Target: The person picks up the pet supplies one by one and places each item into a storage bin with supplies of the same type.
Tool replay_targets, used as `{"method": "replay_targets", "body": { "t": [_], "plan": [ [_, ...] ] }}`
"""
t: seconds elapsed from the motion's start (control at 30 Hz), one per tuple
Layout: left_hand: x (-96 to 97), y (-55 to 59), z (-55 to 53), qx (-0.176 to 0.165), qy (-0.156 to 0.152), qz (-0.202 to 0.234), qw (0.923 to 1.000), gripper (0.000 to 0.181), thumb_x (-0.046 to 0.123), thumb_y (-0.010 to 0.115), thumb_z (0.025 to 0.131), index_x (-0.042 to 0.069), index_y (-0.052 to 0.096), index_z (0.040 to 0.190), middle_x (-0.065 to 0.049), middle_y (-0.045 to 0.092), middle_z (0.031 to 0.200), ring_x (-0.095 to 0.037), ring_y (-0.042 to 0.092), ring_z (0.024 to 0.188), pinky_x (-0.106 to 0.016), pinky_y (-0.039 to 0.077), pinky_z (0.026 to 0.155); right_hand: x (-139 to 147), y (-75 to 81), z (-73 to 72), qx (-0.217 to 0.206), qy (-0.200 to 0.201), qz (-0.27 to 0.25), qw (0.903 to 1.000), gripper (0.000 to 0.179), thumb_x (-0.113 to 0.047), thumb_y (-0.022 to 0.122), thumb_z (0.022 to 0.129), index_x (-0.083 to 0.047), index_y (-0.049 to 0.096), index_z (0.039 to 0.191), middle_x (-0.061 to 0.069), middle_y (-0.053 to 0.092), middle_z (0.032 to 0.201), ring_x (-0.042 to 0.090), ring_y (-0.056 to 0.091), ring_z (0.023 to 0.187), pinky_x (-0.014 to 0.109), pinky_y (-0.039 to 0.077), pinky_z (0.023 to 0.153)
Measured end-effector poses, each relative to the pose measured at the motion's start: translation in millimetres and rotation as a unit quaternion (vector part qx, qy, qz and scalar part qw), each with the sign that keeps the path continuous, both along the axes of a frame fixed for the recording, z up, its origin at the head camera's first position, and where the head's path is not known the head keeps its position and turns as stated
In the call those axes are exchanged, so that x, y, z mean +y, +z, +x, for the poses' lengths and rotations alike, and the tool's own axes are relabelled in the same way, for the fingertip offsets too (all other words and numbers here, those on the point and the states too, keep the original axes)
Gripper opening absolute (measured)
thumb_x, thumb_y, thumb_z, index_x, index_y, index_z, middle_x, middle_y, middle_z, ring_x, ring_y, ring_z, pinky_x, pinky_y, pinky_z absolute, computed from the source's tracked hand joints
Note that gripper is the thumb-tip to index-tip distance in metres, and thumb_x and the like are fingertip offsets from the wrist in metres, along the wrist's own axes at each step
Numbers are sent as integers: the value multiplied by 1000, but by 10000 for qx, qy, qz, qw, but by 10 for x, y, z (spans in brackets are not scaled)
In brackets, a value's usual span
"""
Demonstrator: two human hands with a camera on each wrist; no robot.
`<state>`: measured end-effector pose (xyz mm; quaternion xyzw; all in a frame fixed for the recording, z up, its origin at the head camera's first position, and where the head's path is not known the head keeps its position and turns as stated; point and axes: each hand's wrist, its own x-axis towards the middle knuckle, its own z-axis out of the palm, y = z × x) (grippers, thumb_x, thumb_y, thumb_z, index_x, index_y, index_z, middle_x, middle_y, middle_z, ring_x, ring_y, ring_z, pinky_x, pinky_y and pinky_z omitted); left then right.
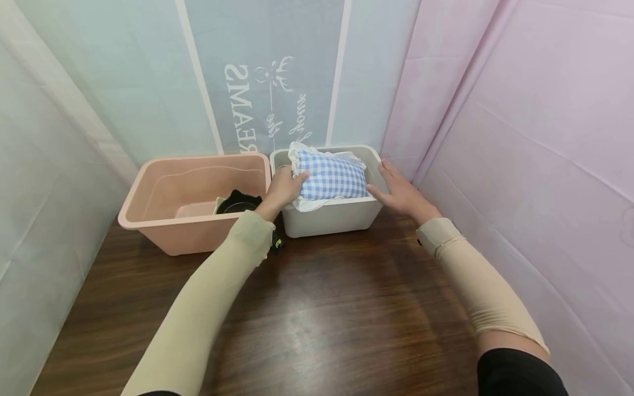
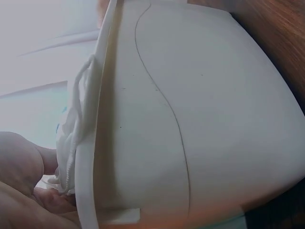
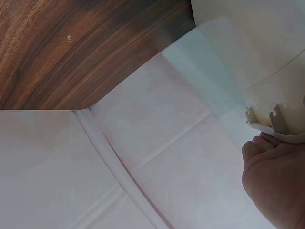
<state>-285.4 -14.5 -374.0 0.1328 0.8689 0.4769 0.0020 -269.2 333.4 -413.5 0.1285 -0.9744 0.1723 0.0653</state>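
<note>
A small blue-and-white checked cushion [image 1: 332,175] with a white frilled edge lies in the top of the white bin [image 1: 327,219], its front frill hanging over the front rim. My left hand [image 1: 286,187] grips the cushion's left end, thumb on top and the other fingers mostly hidden. In the left wrist view, the white frill [image 2: 71,138] shows beside the bin's rim and that hand. My right hand [image 1: 398,190] rests at the bin's right front corner, its fingers extended along the right rim and its thumb near the cushion's right end.
A pink bin [image 1: 193,234] stands directly left of the white one, with a black scallop-edged item [image 1: 240,202] inside. Both bins sit on a dark wooden table [image 1: 317,313]. Printed grey-blue cloth [image 1: 307,33] hangs behind, and pink cloth [image 1: 535,121] borders the right side.
</note>
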Motion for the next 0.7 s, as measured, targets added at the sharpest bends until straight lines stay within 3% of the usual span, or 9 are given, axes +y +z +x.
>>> {"method": "replay_targets", "body": {
  "t": [0.23, 0.47, 0.7],
  "plan": [
    [66, -26, -49, 1, 15, -88, 10000, 38, 33, 55, 114, 0, 67, 128, -17, 69, 113, -29, 67, 103, -45, 54, 103, 23, -10, -35, -29, 9, 19, 10000, 101, -72, 41, 106, -3, 7, 172, 10, -4, 181, 31, -1, 167, 56, 8, 134],
    [107, -65, -112, 5, 56, -256, 9997, 42, 36, 55, 113, 3, 64, 139, -18, 69, 129, -32, 66, 115, -48, 50, 111, 14, 19, -27, -152, -41, -28, 9999, 103, -75, 40, 105, -6, 6, 173, 8, -4, 181, 31, -1, 167, 57, 8, 134],
    [150, -42, -109, -91, 120, -510, 9986, 47, 37, 54, 113, 1, 62, 143, -20, 66, 141, -35, 64, 124, -50, 50, 111, 18, 36, -27, -103, -47, -108, 9999, 104, -75, 42, 104, -4, 9, 172, 17, 4, 180, 32, 2, 167, 58, 11, 134]
  ]
}}
